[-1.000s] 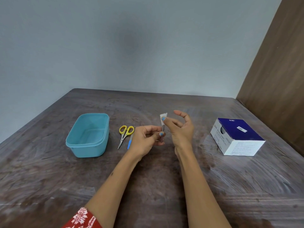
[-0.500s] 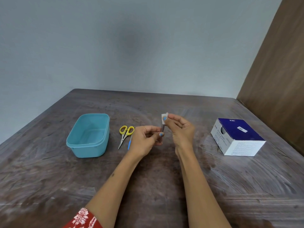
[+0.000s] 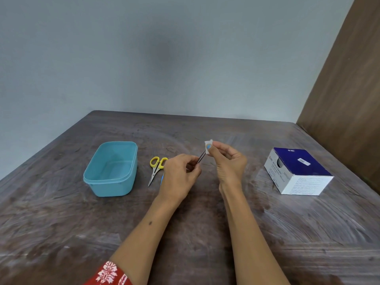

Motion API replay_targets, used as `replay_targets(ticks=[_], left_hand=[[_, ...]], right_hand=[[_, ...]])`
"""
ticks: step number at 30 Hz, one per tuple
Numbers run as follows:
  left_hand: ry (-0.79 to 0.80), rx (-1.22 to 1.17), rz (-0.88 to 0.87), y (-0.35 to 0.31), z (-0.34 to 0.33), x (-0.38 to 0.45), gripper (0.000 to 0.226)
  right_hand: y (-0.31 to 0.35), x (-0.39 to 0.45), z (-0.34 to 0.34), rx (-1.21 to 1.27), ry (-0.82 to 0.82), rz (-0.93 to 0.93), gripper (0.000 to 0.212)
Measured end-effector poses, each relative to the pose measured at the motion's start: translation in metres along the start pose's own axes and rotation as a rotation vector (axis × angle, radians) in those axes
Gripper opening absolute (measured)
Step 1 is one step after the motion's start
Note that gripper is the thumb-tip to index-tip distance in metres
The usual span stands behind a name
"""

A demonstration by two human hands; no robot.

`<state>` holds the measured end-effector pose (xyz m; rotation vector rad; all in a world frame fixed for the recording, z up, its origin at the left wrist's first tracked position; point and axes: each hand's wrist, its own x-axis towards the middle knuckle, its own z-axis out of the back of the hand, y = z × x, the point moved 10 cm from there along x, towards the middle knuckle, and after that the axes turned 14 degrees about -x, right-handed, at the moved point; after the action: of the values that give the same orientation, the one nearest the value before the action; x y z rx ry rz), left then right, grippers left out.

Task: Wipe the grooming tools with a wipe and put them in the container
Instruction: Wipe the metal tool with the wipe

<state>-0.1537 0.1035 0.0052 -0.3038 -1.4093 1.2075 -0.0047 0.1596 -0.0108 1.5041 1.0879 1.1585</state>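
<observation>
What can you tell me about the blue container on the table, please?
The container is a light blue, rectangular tub with rounded corners and a protruding rim, seemingly plastic. It stands upright and lidless on the table, at the left, and looks empty. The yellow-handled scissors lie just to its right without touching it. Neither of the hands touches it.

A worn, streaked dark wooden table [image 3: 267, 233] is being backed by a plain pale blue-grey wall [image 3: 144, 48], while a brown wooden panel [image 3: 349, 89] is being seen at the right.
</observation>
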Motion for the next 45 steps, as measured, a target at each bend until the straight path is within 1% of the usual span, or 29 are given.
replay_targets(ticks=[3, 7, 9, 12, 15, 17, 19, 22, 24, 27, 28, 30, 32, 33, 35, 38, 40, 42, 45], left_hand=[[0.022, 0.013, -0.019, -0.002, -0.002, 0.000, 0.014], [0.012, -0.001, -0.001, 0.000, -0.001, 0.001, 0.015], [0.012, -0.060, 0.055, 0.005, -0.002, 0.000, 0.016], [0.048, -0.158, 0.181, 0.019, -0.009, 0.001, 0.021], [0.045, -0.298, 0.319, 0.034, -0.014, -0.001, 0.015], [0.025, -0.402, 0.398, 0.041, -0.015, -0.003, 0.016], [-0.008, -0.450, 0.430, 0.044, -0.013, -0.003, 0.018], [-0.090, -0.430, 0.421, 0.043, -0.004, -0.002, 0.013], [-0.148, -0.408, 0.401, 0.041, 0.003, -0.002, 0.010], [-0.204, -0.342, 0.351, 0.036, 0.011, -0.002, 0.008], [-0.212, -0.298, 0.317, 0.033, 0.014, -0.001, 0.006], [-0.208, -0.206, 0.236, 0.026, 0.018, 0.000, 0.005], [-0.185, -0.152, 0.175, 0.019, 0.018, 0.001, 0.006], [-0.173, -0.138, 0.154, 0.016, 0.018, 0.000, 0.006], [-0.155, -0.130, 0.128, 0.010, 0.016, 0.000, 0.006], [-0.132, -0.122, 0.099, 0.004, 0.014, -0.001, 0.006], [-0.145, -0.106, 0.079, 0.003, 0.016, 0.000, 0.006], [-0.169, -0.085, 0.059, 0.004, 0.020, 0.001, 0.005], [-0.161, -0.077, 0.043, 0.002, 0.019, 0.001, 0.005]], right_hand=[[0.000, 0.000, 0.002, 0.024, -0.019, 0.000, 0.013], [-0.002, -0.001, -0.001, 0.015, 0.005, -0.011, 0.013], [-0.002, -0.001, 0.001, 0.033, -0.006, -0.018, 0.014], [-0.001, 0.001, 0.009, 0.126, -0.065, -0.030, 0.015], [-0.001, 0.003, 0.014, 0.185, -0.106, -0.038, 0.014], [-0.001, 0.002, 0.014, 0.195, -0.105, -0.041, 0.014], [-0.003, 0.001, 0.015, 0.210, -0.122, -0.050, 0.014], [-0.003, 0.001, 0.025, 0.220, -0.210, -0.044, 0.015], [0.004, 0.001, 0.026, 0.135, -0.220, 0.023, 0.015], [0.018, -0.004, 0.009, -0.153, -0.108, 0.199, 0.019], [0.022, -0.007, 0.001, -0.276, -0.069, 0.278, 0.018], [0.034, -0.017, -0.014, -0.531, -0.032, 0.497, 0.016], [0.042, -0.026, -0.024, -0.698, -0.039, 0.681, 0.014], [0.042, -0.028, -0.027, -0.748, -0.044, 0.719, 0.014], [0.039, -0.026, -0.024, -0.802, -0.084, 0.720, 0.013], [0.040, -0.027, -0.014, -0.835, -0.197, 0.722, 0.012], [0.044, -0.032, -0.018, -0.850, -0.200, 0.769, 0.013], [0.046, -0.037, -0.026, -0.875, -0.162, 0.815, 0.010], [0.044, -0.034, -0.024, -0.909, -0.195, 0.786, 0.010]])
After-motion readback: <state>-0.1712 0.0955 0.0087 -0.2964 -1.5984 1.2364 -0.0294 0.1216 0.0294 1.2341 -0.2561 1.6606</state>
